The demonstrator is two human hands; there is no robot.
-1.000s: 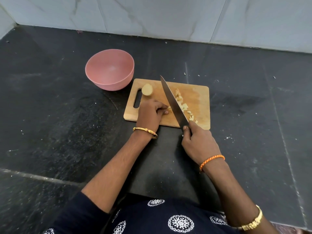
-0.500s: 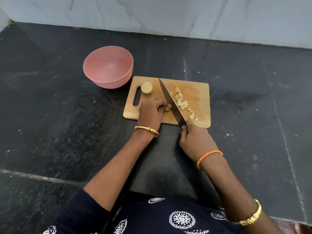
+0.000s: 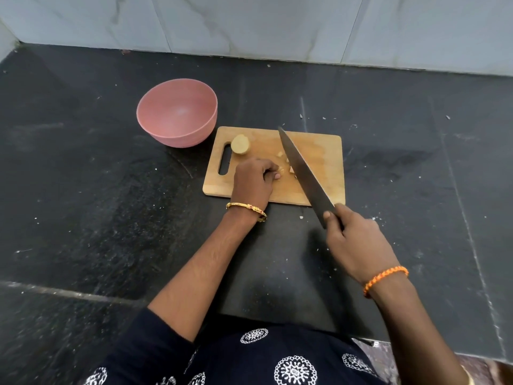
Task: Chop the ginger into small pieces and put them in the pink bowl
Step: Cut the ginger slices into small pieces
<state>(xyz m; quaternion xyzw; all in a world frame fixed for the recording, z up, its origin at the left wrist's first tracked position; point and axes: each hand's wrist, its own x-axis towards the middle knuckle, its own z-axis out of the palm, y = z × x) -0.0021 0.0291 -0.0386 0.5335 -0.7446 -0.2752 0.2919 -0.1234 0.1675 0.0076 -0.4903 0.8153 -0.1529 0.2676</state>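
Observation:
A wooden chopping board (image 3: 324, 151) lies on the black counter. An uncut ginger chunk (image 3: 240, 144) sits near the board's handle slot. My left hand (image 3: 254, 180) rests on the board with curled fingers pinching a small ginger piece (image 3: 281, 170). My right hand (image 3: 356, 243) grips the handle of a large knife (image 3: 302, 169), whose blade slants across the board, raised and covering most of the chopped bits. A few small ginger bits (image 3: 291, 169) show just left of the blade. The pink bowl (image 3: 177, 112) stands empty, left of and behind the board.
The black stone counter (image 3: 97, 176) stretches all around, speckled with small crumbs. A pale tiled wall (image 3: 249, 23) rises at the back. The counter's front edge runs just in front of my body.
The knife has lifted off the board and swung right, its blade now covering the chopped pile. My right hand drew back toward me. My left hand stays at the same spot.

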